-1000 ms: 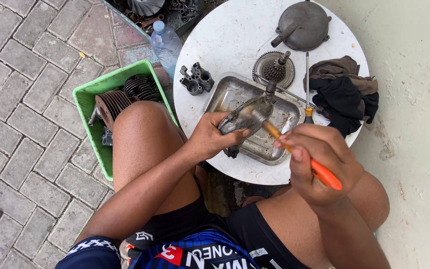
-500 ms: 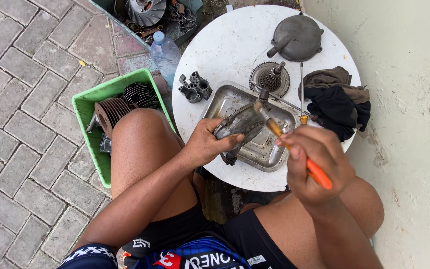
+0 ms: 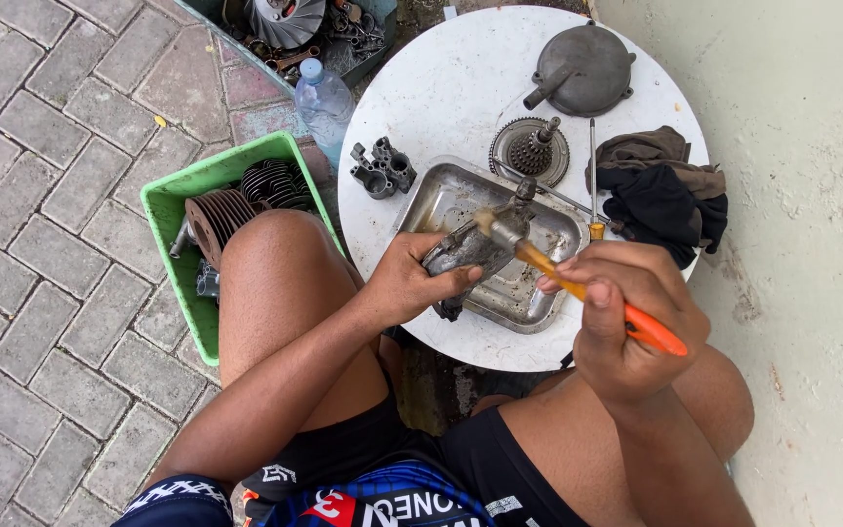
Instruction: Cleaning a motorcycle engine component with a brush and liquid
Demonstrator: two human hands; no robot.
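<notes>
- the ground is grey paving brick on the left with a pale concrete wall or slab on the right; the person sits low, knees either side of a round white table (image 3: 441,88).
- on the table rests a dented metal tray (image 3: 539,293), oily and wet-looking, so anything in it is likely slick.
- around it: a grey round cover (image 3: 582,68), a toothed gear (image 3: 531,148), dark rags (image 3: 661,190); a green crate (image 3: 180,210) of finned cylinders stands beside the left knee.
- the left hand (image 3: 407,283) is wrapped tight around a grey metal engine part (image 3: 470,249), held over the tray; it looks heavy, rigid and greasy, best gripped around its thick body.
- the right hand (image 3: 636,317) is clenched on an orange-handled brush (image 3: 578,288), bristles touching the part.
</notes>
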